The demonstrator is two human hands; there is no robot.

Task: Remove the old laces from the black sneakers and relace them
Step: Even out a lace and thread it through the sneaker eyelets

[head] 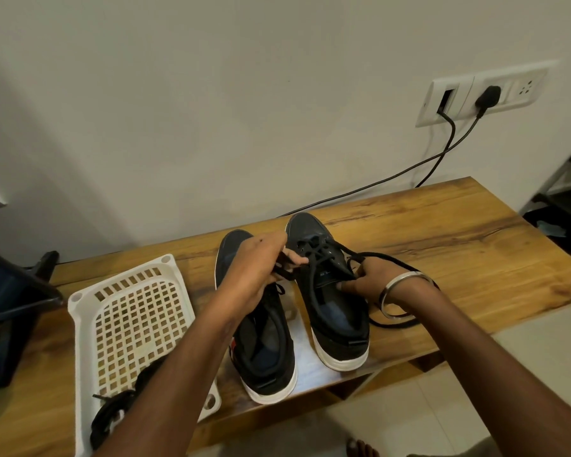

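Observation:
Two black sneakers with white soles stand side by side on the wooden table (442, 245), toes toward the wall. My left hand (261, 268) hovers over the left sneaker (267, 351) and pinches one end of a black lace (314, 268). The lace runs through the front eyelets of the right sneaker (337, 311). My right hand (373, 282), with a metal bangle on the wrist, holds that shoe's tongue and the lace's other strand, which loops out to the right on the table. More black laces (112, 413) lie in the white basket.
A white perforated plastic basket (129, 324) sits left of the shoes. A dark stand with a screen (10, 291) is at the far left. Two black cables (442, 153) hang from the wall socket down to the table's back edge. The floor lies below the table's front edge.

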